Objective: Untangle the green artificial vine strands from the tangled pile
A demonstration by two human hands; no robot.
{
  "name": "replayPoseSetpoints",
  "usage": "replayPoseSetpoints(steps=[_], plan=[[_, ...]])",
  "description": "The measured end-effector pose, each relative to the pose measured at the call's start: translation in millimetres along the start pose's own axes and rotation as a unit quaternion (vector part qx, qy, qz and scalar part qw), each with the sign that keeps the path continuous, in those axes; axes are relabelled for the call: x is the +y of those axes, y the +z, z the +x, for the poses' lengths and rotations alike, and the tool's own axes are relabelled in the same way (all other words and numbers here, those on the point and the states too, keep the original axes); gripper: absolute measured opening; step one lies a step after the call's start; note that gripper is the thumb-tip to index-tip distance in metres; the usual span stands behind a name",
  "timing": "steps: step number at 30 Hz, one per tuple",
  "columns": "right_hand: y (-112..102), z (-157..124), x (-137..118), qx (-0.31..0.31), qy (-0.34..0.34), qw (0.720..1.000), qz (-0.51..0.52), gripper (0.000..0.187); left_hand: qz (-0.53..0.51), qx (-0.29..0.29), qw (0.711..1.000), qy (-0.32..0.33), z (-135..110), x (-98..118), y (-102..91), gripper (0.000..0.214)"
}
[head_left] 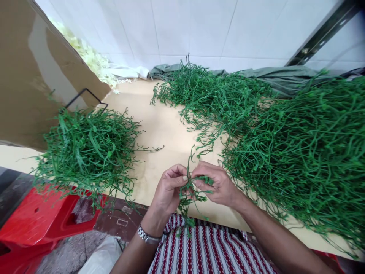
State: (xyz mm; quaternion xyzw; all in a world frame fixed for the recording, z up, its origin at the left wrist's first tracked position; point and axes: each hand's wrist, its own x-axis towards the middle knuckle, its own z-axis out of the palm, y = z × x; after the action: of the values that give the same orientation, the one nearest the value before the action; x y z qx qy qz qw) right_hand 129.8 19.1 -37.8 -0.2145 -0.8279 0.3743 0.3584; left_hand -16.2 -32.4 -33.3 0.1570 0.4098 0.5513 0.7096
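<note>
Over the near edge of the worktop [159, 121], the left hand [168, 188] and right hand [221, 184] pinched green stems [184, 208], each grip grasping some, though their exact crossing was hard to make out. A left pile [91, 148] overhung the near edge; a far pile [211, 91] lay along the far edge; a right pile [308, 152] lay toward the right end.

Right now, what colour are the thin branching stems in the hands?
The thin branching stems are green, seen in the head view.
</note>
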Motion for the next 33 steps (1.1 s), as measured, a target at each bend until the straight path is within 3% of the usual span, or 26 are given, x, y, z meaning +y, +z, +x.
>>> replayPoseSetpoints(steps=[3, 8, 12, 21, 27, 33], plan=[[2.3, -1.1, -0.1, 0.022, 0.019, 1.0, 0.008, 0.006, -0.009, -0.005, 1.0, 0.006, 1.1, 1.4, -1.2, 0.023], [-4.2, -0.8, 3.5, -0.042, 0.002, 0.996, -0.073, 0.011, 0.028, -0.027, 0.999, 0.018, -1.7, 2.3, -4.3, 0.025], [-9.8, 0.9, 7.7, -0.073, -0.018, 0.995, -0.068, 0.017, 0.011, -0.037, 0.999, 0.034, -2.7, 1.5, -8.3, 0.024], [-8.3, 1.8, 8.9, -0.031, -0.034, 0.998, -0.043, 0.016, 0.042, -0.082, 0.996, 0.024, -0.8, 0.1, -12.7, 0.023], [-6.0, 1.1, 3.6, -0.048, -0.011, 0.998, -0.028, 0.015, 0.049, -0.072, 0.996, 0.026, 0.4, -3.1, -13.3, 0.025], [-2.7, -0.2, 3.0, -0.019, 0.004, 1.0, -0.007, 0.012, 0.035, -0.026, 0.995, 0.095, -1.7, -4.0, -6.9, 0.021]])
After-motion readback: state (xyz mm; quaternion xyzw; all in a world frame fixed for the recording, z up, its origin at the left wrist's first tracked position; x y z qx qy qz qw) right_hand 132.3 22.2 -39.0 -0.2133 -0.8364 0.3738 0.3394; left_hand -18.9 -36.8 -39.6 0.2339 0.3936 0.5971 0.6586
